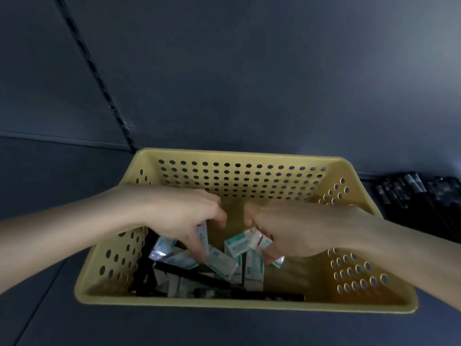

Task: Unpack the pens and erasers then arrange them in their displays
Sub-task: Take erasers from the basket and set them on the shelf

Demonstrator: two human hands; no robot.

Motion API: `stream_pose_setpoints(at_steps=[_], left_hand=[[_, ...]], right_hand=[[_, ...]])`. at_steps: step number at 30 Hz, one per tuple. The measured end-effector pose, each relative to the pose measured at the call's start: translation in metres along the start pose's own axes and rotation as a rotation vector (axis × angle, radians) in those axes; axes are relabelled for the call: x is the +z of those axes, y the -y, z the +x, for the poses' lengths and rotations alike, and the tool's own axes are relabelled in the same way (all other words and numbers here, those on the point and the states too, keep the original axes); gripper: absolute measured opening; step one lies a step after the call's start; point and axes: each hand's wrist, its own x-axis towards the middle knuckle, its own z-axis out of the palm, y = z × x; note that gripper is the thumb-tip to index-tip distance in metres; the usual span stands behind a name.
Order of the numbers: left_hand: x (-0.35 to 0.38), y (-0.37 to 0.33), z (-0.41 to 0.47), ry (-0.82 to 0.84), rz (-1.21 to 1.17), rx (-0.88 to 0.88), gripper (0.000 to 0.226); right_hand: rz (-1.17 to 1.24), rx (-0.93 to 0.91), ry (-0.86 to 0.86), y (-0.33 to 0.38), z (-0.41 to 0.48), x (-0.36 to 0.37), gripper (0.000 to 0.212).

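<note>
A yellow perforated basket [244, 156] stands on a dark shelf and holds several teal-and-white wrapped erasers [222, 264] and black pens [189, 270]. Both my hands reach into it. My left hand [184, 213] curls its fingers round a wrapped eraser [203, 236] and its fingertips touch the pile. My right hand [291, 231] grips a few wrapped erasers [245, 242] just above the heap. The basket's right half shows bare floor.
Black pens [411, 193] lie packed in a row on the shelf to the right of the basket. A dark back panel with a slotted upright strip [99, 78] rises behind. Dark shelf surface lies left of and in front of the basket.
</note>
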Motion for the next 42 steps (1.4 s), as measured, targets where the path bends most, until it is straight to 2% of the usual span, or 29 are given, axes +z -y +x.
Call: stream_pose_setpoints(at_steps=[4,9,12,16,22,25,27,31,37,42], left_hand=[[0.004,0.004,-0.001,0.01,0.027,0.017,0.034],[-0.003,0.005,-0.01,-0.146,-0.371,0.112,0.019],[-0.005,0.0,-0.011,-0.057,-0.436,0.123,0.013],[-0.002,-0.006,-0.004,-0.004,-0.356,0.107,0.011],[0.001,-0.012,-0.001,0.068,-0.337,0.045,0.028],[0.0,-0.015,0.0,0.129,-0.275,0.045,0.031],[0.0,-0.015,-0.002,0.178,-0.222,0.053,0.03],[-0.001,-0.015,-0.005,0.117,-0.171,0.047,0.033],[0.002,-0.014,-0.004,0.062,-0.27,0.084,0.017],[0.003,-0.013,-0.004,0.029,-0.348,0.131,0.024]], right_hand=[[0.074,-0.014,-0.071,-0.001,-0.004,-0.004,0.024],[0.244,-0.088,-0.056,0.004,-0.007,-0.022,0.015],[0.119,-0.107,-0.018,0.006,-0.003,-0.02,0.013],[0.067,-0.086,0.049,0.006,0.0,-0.015,0.014],[0.031,0.003,0.075,0.003,-0.001,-0.014,0.043],[0.078,-0.024,0.14,0.004,-0.004,-0.021,0.027],[0.121,-0.049,0.202,0.005,-0.007,-0.024,0.024],[0.112,-0.105,0.307,0.01,-0.01,-0.023,0.019],[0.051,-0.121,0.353,0.015,-0.01,-0.02,0.022],[0.01,-0.046,0.435,0.014,-0.013,-0.018,0.027]])
